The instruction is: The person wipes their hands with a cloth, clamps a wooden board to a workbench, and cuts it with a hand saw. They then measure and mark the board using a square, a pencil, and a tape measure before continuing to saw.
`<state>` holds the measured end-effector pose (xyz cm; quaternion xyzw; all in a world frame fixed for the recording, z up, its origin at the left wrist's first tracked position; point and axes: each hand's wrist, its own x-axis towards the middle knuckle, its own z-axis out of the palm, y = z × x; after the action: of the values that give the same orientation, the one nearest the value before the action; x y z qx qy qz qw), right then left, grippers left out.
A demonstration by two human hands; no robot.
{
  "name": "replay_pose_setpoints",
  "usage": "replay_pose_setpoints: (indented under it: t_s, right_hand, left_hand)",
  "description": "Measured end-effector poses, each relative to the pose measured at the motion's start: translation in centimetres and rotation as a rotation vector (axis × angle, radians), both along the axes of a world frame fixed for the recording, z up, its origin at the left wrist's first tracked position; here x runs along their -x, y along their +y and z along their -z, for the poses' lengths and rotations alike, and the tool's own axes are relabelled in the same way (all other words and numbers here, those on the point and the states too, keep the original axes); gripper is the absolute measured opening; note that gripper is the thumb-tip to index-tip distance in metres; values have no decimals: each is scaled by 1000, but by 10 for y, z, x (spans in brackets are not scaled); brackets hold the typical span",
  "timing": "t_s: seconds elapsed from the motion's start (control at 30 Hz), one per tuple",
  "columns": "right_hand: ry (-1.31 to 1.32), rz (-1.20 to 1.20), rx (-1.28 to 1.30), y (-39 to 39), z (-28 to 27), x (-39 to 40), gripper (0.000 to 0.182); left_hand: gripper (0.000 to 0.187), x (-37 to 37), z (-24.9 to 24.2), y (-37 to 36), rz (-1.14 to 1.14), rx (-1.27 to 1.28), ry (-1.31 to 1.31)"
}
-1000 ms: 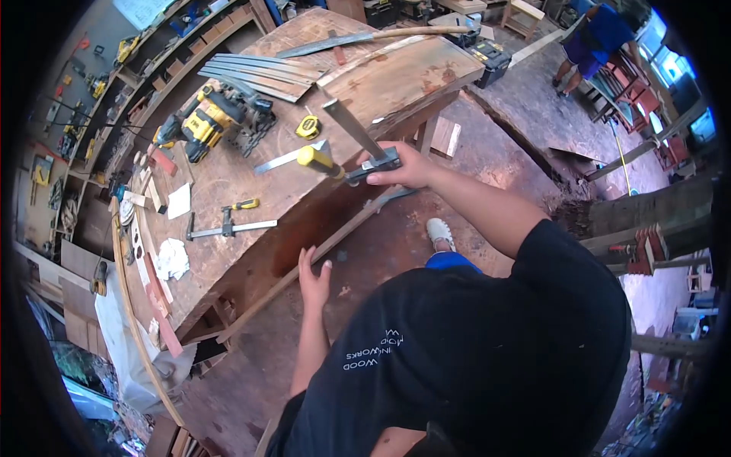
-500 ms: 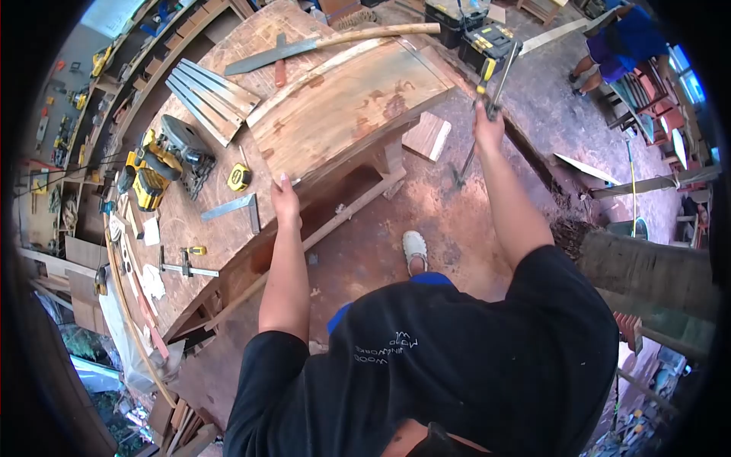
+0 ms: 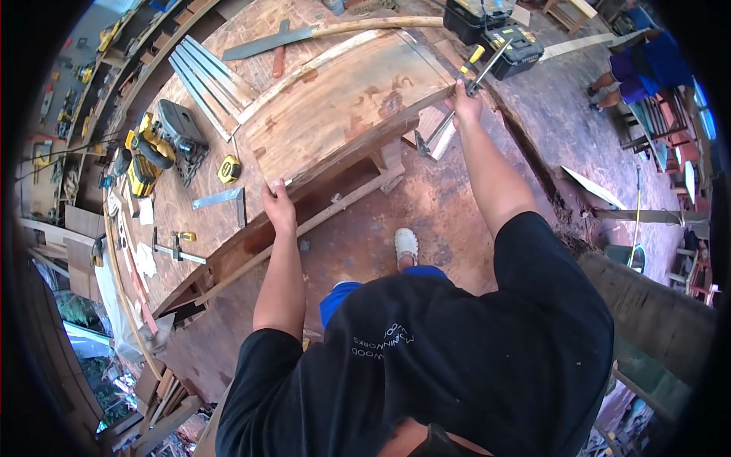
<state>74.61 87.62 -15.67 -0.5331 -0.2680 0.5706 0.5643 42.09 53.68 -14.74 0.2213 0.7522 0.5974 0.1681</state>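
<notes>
A thick wooden board [image 3: 343,107] with dark stains lies along the front of the workbench. My left hand [image 3: 279,207] grips its near left corner, thumb at the top edge, the other fingers partly hidden. A bar clamp [image 3: 487,67] with a yellow handle is in my closed right hand [image 3: 466,105]. That hand is right at the board's right end, and the clamp's bar slants down past the bench front. On the bench to the left are a try square [image 3: 221,199], a tape measure [image 3: 228,169] and a second bar clamp [image 3: 180,245].
A yellow circular saw [image 3: 156,156] and metal strips [image 3: 209,84] lie on the workbench [image 3: 202,221]. Behind the board are a handsaw [image 3: 266,47] and a curved wooden piece [image 3: 373,24]. Black toolboxes [image 3: 514,49] stand at the back right. Farther right, a person [image 3: 647,65] bends over.
My right hand has brought the bar clamp leftward, up against the board's right end. My left hand stays at the near left corner. The view has shifted slightly.
</notes>
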Motion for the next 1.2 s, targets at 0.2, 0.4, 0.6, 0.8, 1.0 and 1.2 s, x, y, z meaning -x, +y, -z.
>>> replay_pose_setpoints:
  t_s: [0.2,0.4,0.6,0.8,1.0,1.2]
  right_hand:
    - [-66,-77,10,7,-6,-1,32]
    - [-134,-109,-45,-6,1,-7,41]
    - [-119,-172,-88,-8,1,-16,44]
    - [-637,-99,-358,-64,8,-48,33]
    - [364,-836,-87,-205,-13,-16,47]
    - [722,-1092,-3,-266,-62,92,55]
  left_hand:
    - [63,7,5,3,-26,127,67]
    - [62,14,3,0,5,146,92]
    - [63,16,-9,-1,12,296,155]
    - [57,-21,-37,-30,39,209,497]
    - [50,-102,46,-78,585,431,-239]
    - [43,-111,74,-40,67,26,-1271]
